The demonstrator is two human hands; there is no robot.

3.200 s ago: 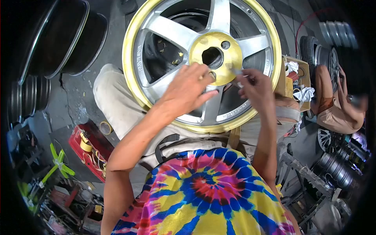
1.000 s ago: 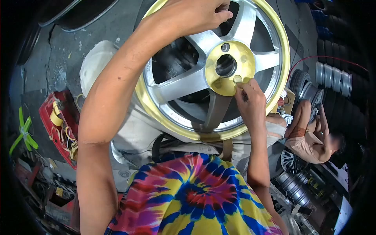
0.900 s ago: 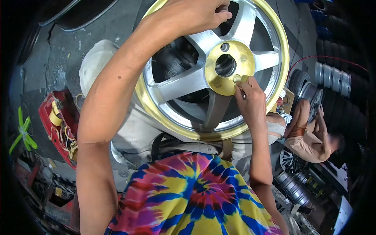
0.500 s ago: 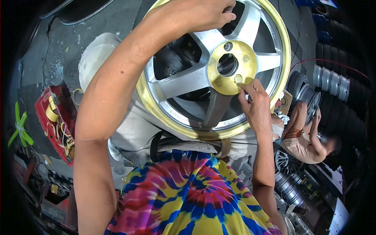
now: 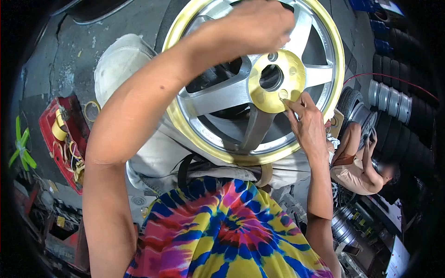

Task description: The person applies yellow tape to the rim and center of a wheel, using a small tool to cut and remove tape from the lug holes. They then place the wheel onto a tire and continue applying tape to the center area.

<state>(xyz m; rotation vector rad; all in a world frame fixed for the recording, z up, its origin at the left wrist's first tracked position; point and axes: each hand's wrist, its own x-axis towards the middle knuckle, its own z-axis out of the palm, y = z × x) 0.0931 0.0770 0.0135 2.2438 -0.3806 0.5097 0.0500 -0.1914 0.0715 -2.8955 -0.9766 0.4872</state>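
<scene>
A silver alloy wheel (image 5: 222,96) lies across my lap, its outer lip wrapped in yellow masking tape (image 5: 340,60). More yellow tape covers the hub face (image 5: 260,97) around the dark centre bore, with round bolt-hole spots showing through. My right hand (image 5: 308,121) is closed in a pinch at the hub's lower right edge, beside a bolt hole; whatever is between the fingertips is too small to tell. Over the upper spokes hovers my left hand (image 5: 266,27), slightly blurred, fingers curled in; anything inside it is hidden.
At the left, a red toolbox (image 5: 65,139) holds a yellow tape roll (image 5: 59,132), and a tape ring (image 5: 92,111) lies beside it. Another person (image 5: 357,171) sits at the right by a tyre (image 5: 352,99). Stacked rims (image 5: 389,99) and tyres stand behind.
My left hand has moved right and down, closer to the hub. The wheel has shifted slightly right, and my right hand stays pinched at the hub's edge.
</scene>
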